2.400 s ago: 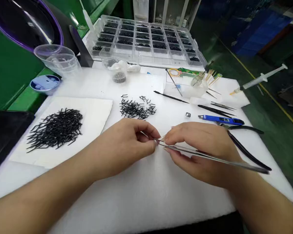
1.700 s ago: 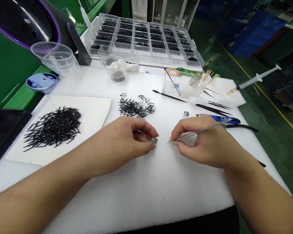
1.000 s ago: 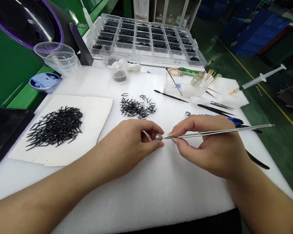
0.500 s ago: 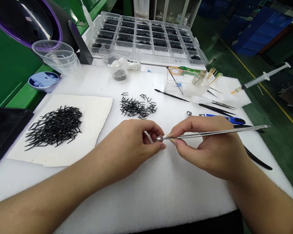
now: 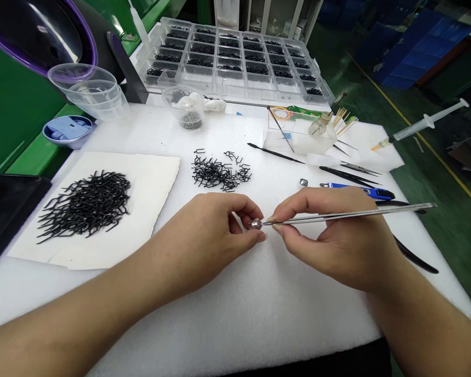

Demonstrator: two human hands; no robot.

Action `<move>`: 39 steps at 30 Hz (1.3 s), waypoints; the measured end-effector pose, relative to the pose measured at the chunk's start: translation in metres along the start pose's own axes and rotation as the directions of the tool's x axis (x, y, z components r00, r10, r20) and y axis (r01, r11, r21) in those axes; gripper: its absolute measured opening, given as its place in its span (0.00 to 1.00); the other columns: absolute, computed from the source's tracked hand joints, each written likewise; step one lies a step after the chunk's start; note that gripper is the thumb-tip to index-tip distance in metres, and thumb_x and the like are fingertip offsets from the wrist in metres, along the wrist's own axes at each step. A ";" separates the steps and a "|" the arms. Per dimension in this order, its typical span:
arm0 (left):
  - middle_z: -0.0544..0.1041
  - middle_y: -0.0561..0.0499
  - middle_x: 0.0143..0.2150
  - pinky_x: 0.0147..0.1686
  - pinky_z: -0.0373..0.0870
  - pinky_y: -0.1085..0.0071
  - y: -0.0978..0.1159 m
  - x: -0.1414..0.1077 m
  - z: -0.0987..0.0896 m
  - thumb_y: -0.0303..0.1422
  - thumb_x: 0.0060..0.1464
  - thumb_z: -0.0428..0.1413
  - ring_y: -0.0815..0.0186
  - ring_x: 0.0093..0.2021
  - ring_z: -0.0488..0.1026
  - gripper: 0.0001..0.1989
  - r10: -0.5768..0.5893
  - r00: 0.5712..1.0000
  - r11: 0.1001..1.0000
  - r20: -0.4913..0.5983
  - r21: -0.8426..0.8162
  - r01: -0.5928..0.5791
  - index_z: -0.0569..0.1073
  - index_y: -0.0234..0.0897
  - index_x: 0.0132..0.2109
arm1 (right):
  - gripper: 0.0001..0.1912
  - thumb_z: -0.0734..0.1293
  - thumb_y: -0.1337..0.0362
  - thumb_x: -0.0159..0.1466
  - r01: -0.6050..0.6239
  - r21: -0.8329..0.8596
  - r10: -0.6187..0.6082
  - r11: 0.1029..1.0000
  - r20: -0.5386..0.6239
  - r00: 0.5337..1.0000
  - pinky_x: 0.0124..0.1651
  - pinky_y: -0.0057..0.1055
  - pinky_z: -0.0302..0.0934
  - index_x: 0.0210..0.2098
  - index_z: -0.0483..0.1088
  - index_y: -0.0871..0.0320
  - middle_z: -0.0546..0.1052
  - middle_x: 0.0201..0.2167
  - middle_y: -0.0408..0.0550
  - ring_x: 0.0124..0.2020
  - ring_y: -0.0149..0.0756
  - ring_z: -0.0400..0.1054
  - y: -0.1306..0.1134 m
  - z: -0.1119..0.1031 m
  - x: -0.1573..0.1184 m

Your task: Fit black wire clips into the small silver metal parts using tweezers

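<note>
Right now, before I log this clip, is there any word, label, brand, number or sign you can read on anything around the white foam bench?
Nothing can be read for certain.
Long blue plastic tool: any marking is too small and blurred to read.
Green strip behind the clear plastic box: too blurred to read.
Clear plastic syringe: any scale marks are too small to read.

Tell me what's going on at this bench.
A person is working with both hands over a white foam pad. The left hand pinches a small shiny metal piece, and the right hand holds long metal tweezers with their tips at that piece. Black bent wire pieces lie heaped on a paper sheet, a smaller heap sits on the foam, and a compartment tray stands beyond.
</note>
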State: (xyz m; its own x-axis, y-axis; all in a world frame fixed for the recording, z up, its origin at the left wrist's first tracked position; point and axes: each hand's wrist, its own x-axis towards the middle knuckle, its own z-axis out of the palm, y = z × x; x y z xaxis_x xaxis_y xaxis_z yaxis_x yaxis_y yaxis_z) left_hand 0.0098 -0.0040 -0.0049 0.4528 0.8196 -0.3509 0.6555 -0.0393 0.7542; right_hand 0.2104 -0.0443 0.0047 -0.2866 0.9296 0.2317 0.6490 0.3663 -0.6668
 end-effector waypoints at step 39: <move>0.81 0.56 0.31 0.29 0.68 0.67 -0.006 -0.002 -0.006 0.44 0.58 0.57 0.62 0.31 0.75 0.14 -0.019 0.994 0.999 0.111 -0.032 0.022 0.82 0.52 0.49 | 0.06 0.71 0.74 0.58 0.009 0.051 -0.009 0.999 0.010 1.000 0.34 0.24 0.64 0.31 0.76 0.56 0.82 0.28 0.37 0.27 0.26 0.73 -0.001 0.001 -0.001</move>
State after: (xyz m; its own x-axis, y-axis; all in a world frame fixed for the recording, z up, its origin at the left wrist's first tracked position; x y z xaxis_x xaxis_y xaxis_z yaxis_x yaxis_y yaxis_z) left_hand 0.0009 -0.0022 -0.0055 0.5046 0.7519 -0.4243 0.6460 -0.0028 0.7634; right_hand 0.2093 -0.0456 0.0049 -0.2993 0.9258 0.2310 0.6097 0.3718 -0.7001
